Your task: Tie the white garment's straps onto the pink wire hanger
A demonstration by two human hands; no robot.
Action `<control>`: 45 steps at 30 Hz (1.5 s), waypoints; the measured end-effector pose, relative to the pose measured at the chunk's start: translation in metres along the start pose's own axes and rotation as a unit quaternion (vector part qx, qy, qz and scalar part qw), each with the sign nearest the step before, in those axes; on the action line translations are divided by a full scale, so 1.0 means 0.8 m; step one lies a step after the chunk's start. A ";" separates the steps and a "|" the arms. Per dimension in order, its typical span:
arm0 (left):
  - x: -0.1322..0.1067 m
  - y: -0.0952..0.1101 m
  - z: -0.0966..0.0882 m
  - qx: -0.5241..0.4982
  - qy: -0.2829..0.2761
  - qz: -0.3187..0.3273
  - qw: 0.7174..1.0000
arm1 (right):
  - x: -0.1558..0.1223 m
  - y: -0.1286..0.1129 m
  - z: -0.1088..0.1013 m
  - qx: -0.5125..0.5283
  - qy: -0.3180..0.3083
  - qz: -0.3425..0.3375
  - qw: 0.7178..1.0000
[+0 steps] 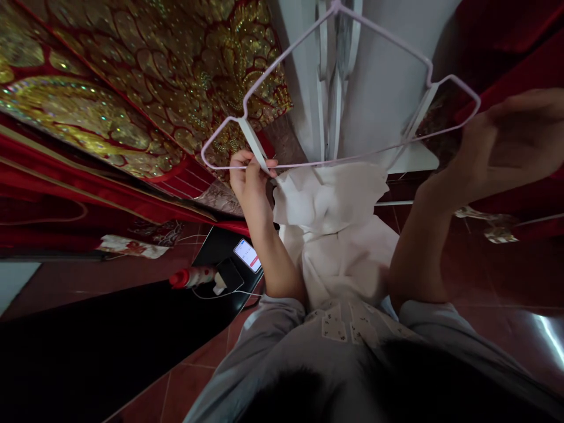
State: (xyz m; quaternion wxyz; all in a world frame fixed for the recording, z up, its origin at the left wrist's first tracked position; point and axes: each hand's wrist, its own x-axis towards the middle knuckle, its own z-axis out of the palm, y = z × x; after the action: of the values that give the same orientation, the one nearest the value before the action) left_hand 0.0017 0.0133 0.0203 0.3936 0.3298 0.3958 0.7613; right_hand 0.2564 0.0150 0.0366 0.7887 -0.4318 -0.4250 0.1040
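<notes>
Dim red floor tiles point(480, 264) and a smooth whitish panel point(379, 94) make up the background, the panel rising beyond and between both hands. The left grip point(248, 177) is pressed together, thumb against fingers, pinching a flat white strap point(252, 140) where it meets the lower bar of a pale pink hanger point(383, 34). The right grip point(520, 138) is dark and blurred just beside the hanger's other end; I cannot tell how far it is spread or whether it touches the bar.

From the left grip, the hanger stretches up and across toward the right one, a slender frame with notched shoulders. The pinched strap runs up to the nearer notch; a second strap point(423, 111) hangs from the notch nearer the right grip. Just below and right of the left grip hangs the white garment point(330, 202), matte, softly creased cloth.

Left of and above the left grip spread red garments point(145, 88) with glittering gold scale patterns. Below it, beside the forearm, a black tabletop point(88, 352) carries a phone point(248, 255) with a lit screen, a red-capped bottle point(189, 276) lying on its side or tilted, I cannot tell which, and a thin white cable point(211, 297).
</notes>
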 end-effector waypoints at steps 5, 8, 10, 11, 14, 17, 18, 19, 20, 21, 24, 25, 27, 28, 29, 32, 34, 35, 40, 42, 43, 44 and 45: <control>-0.003 0.001 0.002 0.001 0.011 0.005 1.000 | -0.044 -0.001 0.012 -0.033 -0.253 -0.096 0.962; -0.003 0.000 0.003 0.037 0.027 0.000 0.999 | -0.064 0.002 0.012 -0.089 -0.425 -0.040 0.900; -0.003 0.000 0.003 0.051 0.029 0.000 0.998 | -0.073 0.005 0.011 -0.104 -0.448 -0.025 0.888; -0.004 0.000 0.002 0.051 0.025 0.003 0.998 | -0.076 0.006 0.010 -0.104 -0.439 -0.023 0.892; -0.009 -0.003 -0.003 0.033 -0.013 0.029 0.999 | -0.080 0.011 0.012 -0.084 -0.397 -0.029 0.913; -0.015 -0.005 -0.012 0.039 -0.091 0.041 0.994 | -0.082 0.015 0.017 -0.076 -0.371 -0.036 0.925; -0.017 -0.005 -0.016 0.047 -0.113 0.043 0.992 | -0.083 0.016 0.018 -0.078 -0.366 -0.036 0.927; -0.018 -0.005 -0.021 0.056 -0.128 0.045 0.989 | -0.084 0.017 0.020 -0.080 -0.363 -0.035 0.928; -0.018 -0.003 -0.026 0.065 -0.136 0.046 0.987 | -0.084 0.017 0.020 -0.081 -0.361 -0.034 0.929; -0.018 -0.001 -0.031 0.075 -0.138 0.046 0.986 | -0.085 0.017 0.021 -0.083 -0.362 -0.032 0.928; -0.018 0.011 -0.046 0.107 -0.124 0.026 0.986 | -0.083 0.017 0.020 -0.086 -0.373 -0.021 0.924; -0.018 0.016 -0.050 0.113 -0.118 0.018 0.986 | -0.081 0.018 0.020 -0.089 -0.374 -0.017 0.923; -0.020 0.027 -0.056 0.112 -0.121 0.002 0.986 | -0.077 0.019 0.019 -0.095 -0.372 -0.012 0.923; -0.022 0.032 -0.057 0.107 -0.129 -0.006 0.986 | -0.074 0.020 0.019 -0.099 -0.371 -0.011 0.923; -0.024 0.037 -0.056 0.100 -0.139 -0.013 0.985 | -0.073 0.021 0.019 -0.101 -0.370 -0.011 0.923; -0.026 0.051 -0.047 0.051 -0.174 -0.021 0.983 | -0.071 0.022 0.019 -0.103 -0.378 -0.016 0.920; -0.024 0.062 -0.040 0.006 -0.175 -0.018 0.984 | -0.073 0.021 0.019 -0.099 -0.382 -0.019 0.919; -0.021 0.067 -0.038 -0.007 -0.162 -0.019 0.987 | -0.075 0.020 0.019 -0.097 -0.382 -0.020 0.919; -0.009 0.081 -0.036 0.014 -0.052 -0.011 0.998 | -0.080 0.013 0.016 -0.096 -0.389 -0.011 0.916; -0.009 0.078 -0.037 -0.001 -0.052 0.005 0.999 | -0.080 0.011 0.016 -0.092 -0.391 -0.005 0.916; -0.009 0.075 -0.036 -0.016 -0.057 0.013 0.998 | -0.079 0.011 0.016 -0.088 -0.392 -0.003 0.916; -0.010 0.073 -0.035 -0.034 -0.067 0.020 0.997 | -0.079 0.010 0.016 -0.085 -0.393 -0.002 0.916; -0.010 0.072 -0.033 -0.052 -0.078 0.028 0.995 | -0.079 0.010 0.015 -0.083 -0.395 -0.001 0.915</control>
State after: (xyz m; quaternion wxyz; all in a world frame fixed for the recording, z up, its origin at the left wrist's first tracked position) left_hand -0.0355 -0.0248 0.0556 0.4188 0.3779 0.3143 0.7635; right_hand 0.2098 -0.0063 -0.0026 0.5183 -0.4190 -0.7091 0.2300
